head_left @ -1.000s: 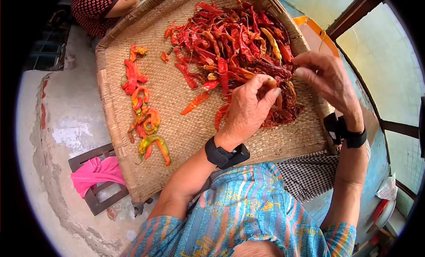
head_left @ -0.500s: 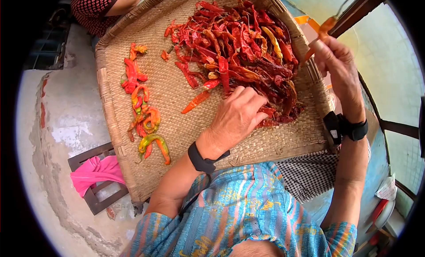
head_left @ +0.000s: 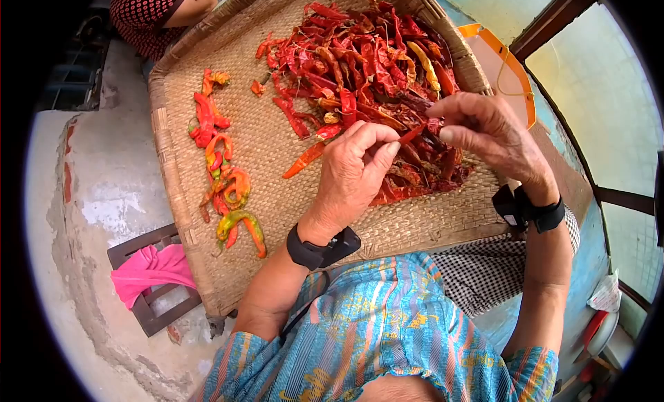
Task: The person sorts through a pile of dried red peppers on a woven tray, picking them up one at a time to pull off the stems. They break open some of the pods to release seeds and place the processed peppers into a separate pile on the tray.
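Observation:
My left hand (head_left: 353, 170) pinches the end of a slim red chili pepper (head_left: 413, 134) between thumb and forefinger, above the front of a heap of dried chilies (head_left: 366, 63). At the chili's other end is my right hand (head_left: 494, 135), thumb and fingers apart; I cannot make out any contact with it. The heap is mostly dark red and wrinkled, with a few yellow ones. It lies in a woven bamboo tray (head_left: 277, 208). A lone orange chili (head_left: 304, 160) rests left of my left hand. Fresher, curled red, orange and green chilies (head_left: 232, 187) form a row along the tray's left side.
An orange-rimmed container (head_left: 519, 77) stands beyond the tray's right edge. Pink cloth (head_left: 152, 270) drapes over a dark wooden stool (head_left: 155, 319) at left. Another person's patterned clothing and arm (head_left: 149, 14) show at top left. Windows (head_left: 595, 77) line the right side.
My right hand has come in from beyond the tray's right edge to the heap, and the orange chili it held is gone from it. My left hand has risen slightly with a red chili.

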`<state>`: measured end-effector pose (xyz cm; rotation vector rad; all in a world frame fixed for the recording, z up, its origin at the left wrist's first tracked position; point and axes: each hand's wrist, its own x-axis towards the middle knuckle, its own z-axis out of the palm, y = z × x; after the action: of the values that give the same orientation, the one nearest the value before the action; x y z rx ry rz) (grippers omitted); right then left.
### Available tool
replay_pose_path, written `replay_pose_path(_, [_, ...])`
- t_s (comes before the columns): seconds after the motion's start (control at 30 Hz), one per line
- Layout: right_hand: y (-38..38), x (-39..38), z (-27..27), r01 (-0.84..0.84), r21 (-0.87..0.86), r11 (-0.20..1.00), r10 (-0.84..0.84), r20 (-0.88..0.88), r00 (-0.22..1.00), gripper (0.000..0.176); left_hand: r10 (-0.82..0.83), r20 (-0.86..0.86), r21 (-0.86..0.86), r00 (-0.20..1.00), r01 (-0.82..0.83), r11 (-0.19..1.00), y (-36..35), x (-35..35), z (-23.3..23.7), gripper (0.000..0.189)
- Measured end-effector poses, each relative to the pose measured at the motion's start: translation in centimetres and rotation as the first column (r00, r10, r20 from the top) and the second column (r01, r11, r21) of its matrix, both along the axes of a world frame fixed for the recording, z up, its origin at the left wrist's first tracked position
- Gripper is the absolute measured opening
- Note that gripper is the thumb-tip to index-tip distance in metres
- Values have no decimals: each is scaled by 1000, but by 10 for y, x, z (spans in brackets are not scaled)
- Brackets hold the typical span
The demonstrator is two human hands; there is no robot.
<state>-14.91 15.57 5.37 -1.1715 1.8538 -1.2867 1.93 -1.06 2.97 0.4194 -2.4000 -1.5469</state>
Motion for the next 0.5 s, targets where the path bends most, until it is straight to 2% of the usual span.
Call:
replay_pose_path(0.03, [-4, 6, 0, -50, 56, 997, 48, 30, 998, 33, 2, 1, 0, 1000, -2, 1000, 0, -1, -1, 12])
replay_pose_path(0.1, [-10, 14, -3, -160, 35, 987, 161, -32, 986, 32, 33, -124, 343, 992, 12, 939, 1, -5, -4, 8])
replay_pose_path(0.13, [-11, 16, -10, -168, 34, 985, 170, -74, 983, 25, 35, -161, 368, 986, 27, 930, 4, -7, -3, 10])
replay_pose_path(0.17, [-12, 17, -12, -167, 35, 985, 170, -73, 983, 25, 35, -160, 369, 986, 27, 929, 5, -8, -1, 10])
replay_pose_path(0.23, [-13, 18, -13, -167, -17, 986, 160, -197, 967, 23, 35, -189, 386, 981, 41, 922, 8, -9, 2, 11])
replay_pose_path(0.27, [-11, 17, -6, -127, -7, 992, 126, -61, 990, 22, 35, -188, 387, 982, 41, 921, 6, -9, 0, 11])
replay_pose_path(0.3, [-8, 12, -3, -86, 18, 996, 86, -23, 996, 23, 38, -151, 341, 988, 16, 940, 4, -8, -4, 12])
replay_pose_path(0.33, [-5, 9, 3, -23, 29, 999, 17, 193, 981, 24, 42, -114, 293, 993, -7, 956, 1, -6, -8, 13])
replay_pose_path(0.37, [-3, 6, 12, 109, -90, 990, -96, 133, 986, 25, 42, -112, 293, 993, -7, 956, -3, -3, -9, 13])
replay_pose_path(0.4, [2, -6, 7, 153, -133, 979, -128, 183, 975, 26, -86, -42, -66, 995, 83, 994, -8, 1, -10, 16])
replay_pose_path(0.43, [10, -27, -1, 199, -175, 964, -155, 234, 960, 26, -179, 69, -408, 981, 192, 892, -11, 4, -12, 20])
replay_pose_path(0.47, [17, -45, -10, 276, -228, 934, -191, 335, 923, 24, -219, 22, -493, 976, 201, 846, -9, 5, -19, 23])
replay_pose_path(0.5, [20, -55, -12, 356, -269, 895, -217, 434, 874, 22, -219, 22, -494, 976, 201, 846, -8, 5, -24, 23])
